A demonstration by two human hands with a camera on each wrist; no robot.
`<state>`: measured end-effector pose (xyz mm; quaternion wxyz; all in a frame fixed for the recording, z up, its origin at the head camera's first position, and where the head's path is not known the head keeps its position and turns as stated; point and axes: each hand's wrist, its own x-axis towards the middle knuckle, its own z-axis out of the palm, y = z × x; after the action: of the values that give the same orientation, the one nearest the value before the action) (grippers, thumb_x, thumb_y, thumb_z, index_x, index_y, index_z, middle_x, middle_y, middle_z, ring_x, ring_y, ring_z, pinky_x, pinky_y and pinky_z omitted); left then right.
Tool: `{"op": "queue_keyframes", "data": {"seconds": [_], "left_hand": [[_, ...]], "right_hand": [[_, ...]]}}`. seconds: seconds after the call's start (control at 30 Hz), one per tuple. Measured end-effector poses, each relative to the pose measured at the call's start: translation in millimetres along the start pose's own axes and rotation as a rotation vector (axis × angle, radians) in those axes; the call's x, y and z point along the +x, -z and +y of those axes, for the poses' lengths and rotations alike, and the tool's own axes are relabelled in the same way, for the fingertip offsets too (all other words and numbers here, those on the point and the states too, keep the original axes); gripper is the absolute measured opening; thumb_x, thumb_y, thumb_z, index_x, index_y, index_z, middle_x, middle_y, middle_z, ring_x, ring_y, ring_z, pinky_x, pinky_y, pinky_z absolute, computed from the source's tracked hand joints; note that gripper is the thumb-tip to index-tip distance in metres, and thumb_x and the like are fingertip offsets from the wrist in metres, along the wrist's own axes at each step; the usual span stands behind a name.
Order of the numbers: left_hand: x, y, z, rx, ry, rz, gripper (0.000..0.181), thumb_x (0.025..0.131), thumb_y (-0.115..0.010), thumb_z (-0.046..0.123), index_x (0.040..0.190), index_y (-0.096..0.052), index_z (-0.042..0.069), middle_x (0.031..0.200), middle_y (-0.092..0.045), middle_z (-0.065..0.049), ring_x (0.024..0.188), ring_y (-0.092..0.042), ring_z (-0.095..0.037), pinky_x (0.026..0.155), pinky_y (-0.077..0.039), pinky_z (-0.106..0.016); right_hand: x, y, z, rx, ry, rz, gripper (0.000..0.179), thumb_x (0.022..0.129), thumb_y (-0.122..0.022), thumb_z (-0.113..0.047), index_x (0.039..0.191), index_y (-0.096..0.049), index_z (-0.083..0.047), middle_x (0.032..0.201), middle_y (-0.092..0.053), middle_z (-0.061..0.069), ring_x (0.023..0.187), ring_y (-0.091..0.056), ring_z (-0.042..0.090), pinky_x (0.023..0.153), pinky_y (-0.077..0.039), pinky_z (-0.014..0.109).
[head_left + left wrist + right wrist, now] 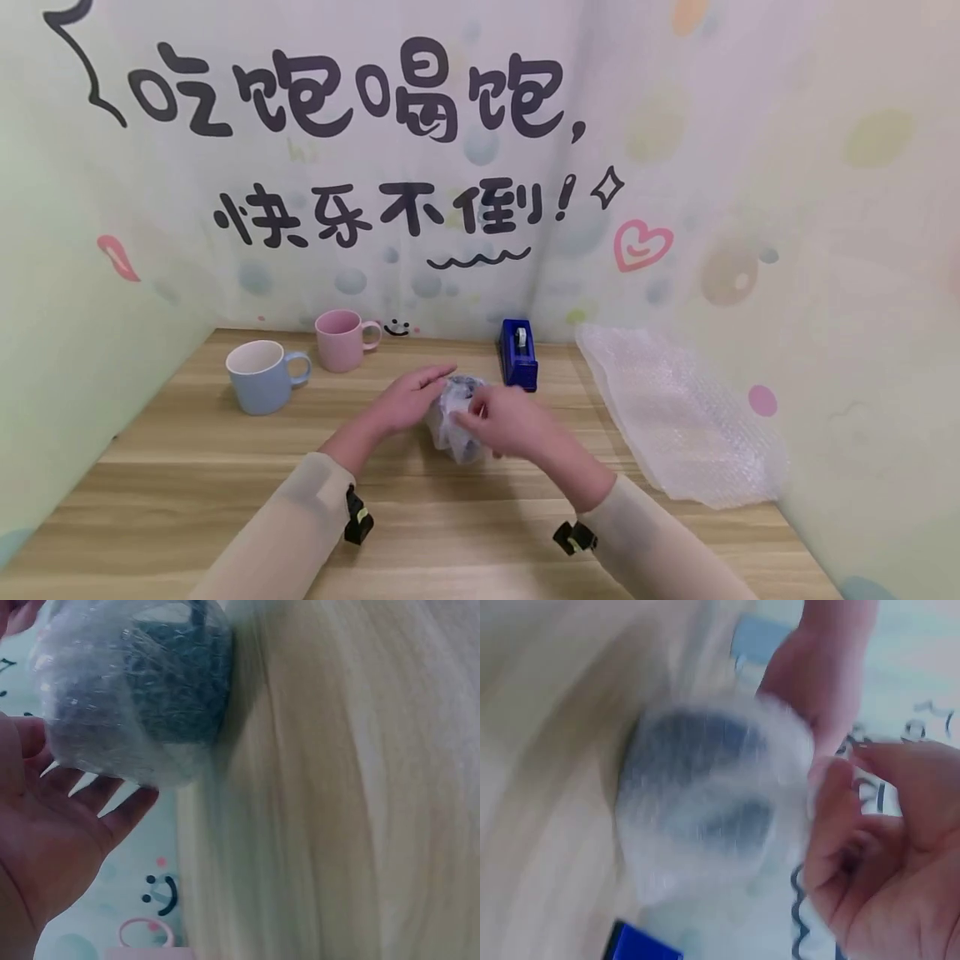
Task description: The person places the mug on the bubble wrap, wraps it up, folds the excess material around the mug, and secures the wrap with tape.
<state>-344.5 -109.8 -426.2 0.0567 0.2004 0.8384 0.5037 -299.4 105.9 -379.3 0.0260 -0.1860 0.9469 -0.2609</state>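
Observation:
A dark, mug-sized thing wrapped in bubble wrap (pixel 459 425) stands on the table between both hands. Through the cloudy plastic only its dark colour shows; its exact kind is hidden. My left hand (pixel 411 398) rests against the left side of the bundle, and in the left wrist view its fingers (pixel 129 814) lie fairly straight along the wrap. My right hand (pixel 513 421) is at the bundle's upper right. In the right wrist view its thumb and curled fingers (pixel 832 817) pinch the edge of the bubble wrap (pixel 705 862), which looks blurred there.
A light blue mug (pixel 258 390) and a pink mug (pixel 340 343) stand at the back left of the wooden table (pixel 420 533). Behind the bundle sits a blue tape dispenser (pixel 517 354). A loose sheet of bubble wrap (pixel 675 408) lies on the right, against the printed curtain wall (pixel 750 167).

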Motion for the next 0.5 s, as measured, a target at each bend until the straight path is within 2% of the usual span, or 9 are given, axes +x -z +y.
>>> {"op": "queue_keyframes", "data": {"seconds": [0.07, 0.13, 0.23, 0.37, 0.5], "left_hand": [[0.8, 0.2, -0.8, -0.029, 0.029, -0.018, 0.048, 0.119, -0.041, 0.025, 0.163, -0.053, 0.009, 0.172, -0.047, -0.018, 0.163, -0.037, -0.042, 0.133, -0.031, -0.063], [0.0, 0.2, -2.5, -0.064, 0.054, -0.022, 0.047, 0.119, -0.043, 0.026, 0.162, -0.054, 0.009, 0.171, -0.048, -0.017, 0.163, -0.038, -0.042, 0.133, -0.032, -0.063], [-4.2, 2.5, -4.5, -0.067, 0.052, -0.012, 0.048, 0.117, -0.047, 0.026, 0.160, -0.056, 0.009, 0.168, -0.052, -0.017, 0.159, -0.044, -0.042, 0.130, -0.038, -0.062], [-13.8, 10.3, -5.0, -0.034, 0.050, -0.004, 0.051, 0.107, -0.061, 0.021, 0.155, -0.058, 0.006, 0.153, -0.063, -0.022, 0.139, -0.062, -0.041, 0.112, -0.056, -0.055], [-19.8, 16.5, -6.2, -0.022, 0.049, -0.021, 0.055, 0.099, -0.077, 0.022, 0.145, -0.057, 0.001, 0.136, -0.068, -0.023, 0.121, -0.071, -0.036, 0.100, -0.063, -0.047]], "right_hand": [[-7.5, -6.8, -2.2, -0.047, 0.007, -0.045, 0.035, 0.101, -0.078, -0.046, 0.095, -0.066, -0.014, 0.076, -0.067, -0.003, 0.062, -0.063, 0.011, 0.054, -0.052, 0.028], [-10.2, -14.7, 1.7, -0.083, 0.030, -0.015, 0.040, 0.096, -0.084, -0.047, 0.095, -0.063, -0.013, 0.079, -0.065, -0.002, 0.066, -0.061, 0.011, 0.057, -0.050, 0.026], [-10.1, -20.3, 12.4, -0.080, 0.051, 0.045, 0.040, 0.094, -0.088, -0.039, 0.098, -0.059, -0.012, 0.083, -0.063, -0.001, 0.072, -0.057, 0.013, 0.061, -0.048, 0.026], [-7.6, -15.8, 27.5, -0.005, 0.040, 0.044, 0.034, 0.095, -0.087, -0.026, 0.102, -0.058, -0.011, 0.090, -0.062, 0.005, 0.077, -0.057, 0.016, 0.063, -0.048, 0.029], [-4.3, -10.1, 40.5, 0.018, 0.028, 0.068, 0.029, 0.094, -0.086, -0.019, 0.104, -0.059, -0.011, 0.096, -0.060, 0.010, 0.080, -0.055, 0.019, 0.066, -0.047, 0.031]]}}
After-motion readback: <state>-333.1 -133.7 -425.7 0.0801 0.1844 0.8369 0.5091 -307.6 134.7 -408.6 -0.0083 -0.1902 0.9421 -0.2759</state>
